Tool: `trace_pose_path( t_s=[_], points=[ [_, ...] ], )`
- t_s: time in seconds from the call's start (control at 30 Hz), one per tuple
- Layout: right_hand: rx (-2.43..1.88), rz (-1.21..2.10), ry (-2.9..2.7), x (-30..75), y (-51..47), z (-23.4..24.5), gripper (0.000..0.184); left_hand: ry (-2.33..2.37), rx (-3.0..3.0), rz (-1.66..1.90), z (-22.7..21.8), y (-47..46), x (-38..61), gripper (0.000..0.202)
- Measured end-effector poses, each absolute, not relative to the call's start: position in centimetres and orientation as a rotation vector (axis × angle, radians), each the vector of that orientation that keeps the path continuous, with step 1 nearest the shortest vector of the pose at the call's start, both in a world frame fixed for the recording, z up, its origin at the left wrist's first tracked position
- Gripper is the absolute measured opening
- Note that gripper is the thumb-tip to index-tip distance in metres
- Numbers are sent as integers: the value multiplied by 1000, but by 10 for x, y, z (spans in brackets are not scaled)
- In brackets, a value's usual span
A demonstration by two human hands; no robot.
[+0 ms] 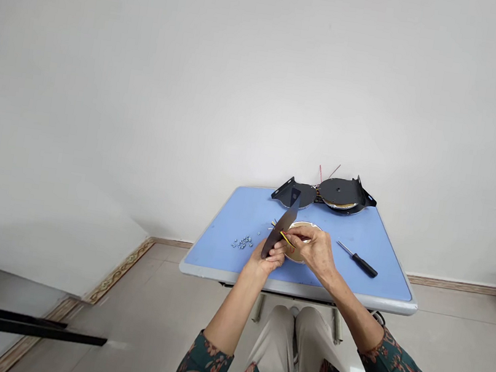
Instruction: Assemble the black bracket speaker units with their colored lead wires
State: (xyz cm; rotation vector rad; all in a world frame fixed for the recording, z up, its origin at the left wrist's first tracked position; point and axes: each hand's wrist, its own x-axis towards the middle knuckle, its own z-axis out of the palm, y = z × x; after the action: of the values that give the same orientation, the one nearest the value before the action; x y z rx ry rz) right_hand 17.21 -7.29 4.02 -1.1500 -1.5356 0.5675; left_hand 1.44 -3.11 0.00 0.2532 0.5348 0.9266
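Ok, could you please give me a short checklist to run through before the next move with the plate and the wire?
1. The left hand grips the dark curved metal plate: ok.
2. The right hand pinches the thin yellow wire: ok.
3. The wire is clear of the plate's edge: cannot tell.
4. The black-handled screwdriver lies close by on the blue table: ok.
5. The small silver screws are heaped together, away from the table's edge: ok.
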Motion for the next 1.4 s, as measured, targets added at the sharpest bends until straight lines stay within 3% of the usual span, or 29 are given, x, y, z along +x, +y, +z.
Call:
trace_pose_path(
  t_s=[0.37,0.87,1.4],
  points=[
    [-1161,601,-1543,174,-72,36,13,467,200,792,-5,-30,9,22],
    [-1060,575,-1609,176,-76,38,15,441,198,782,-11,-29,9,13],
    [-1043,635,-1582,176,-77,38,12,632,411,823,15,-41,13,20]
  ],
)
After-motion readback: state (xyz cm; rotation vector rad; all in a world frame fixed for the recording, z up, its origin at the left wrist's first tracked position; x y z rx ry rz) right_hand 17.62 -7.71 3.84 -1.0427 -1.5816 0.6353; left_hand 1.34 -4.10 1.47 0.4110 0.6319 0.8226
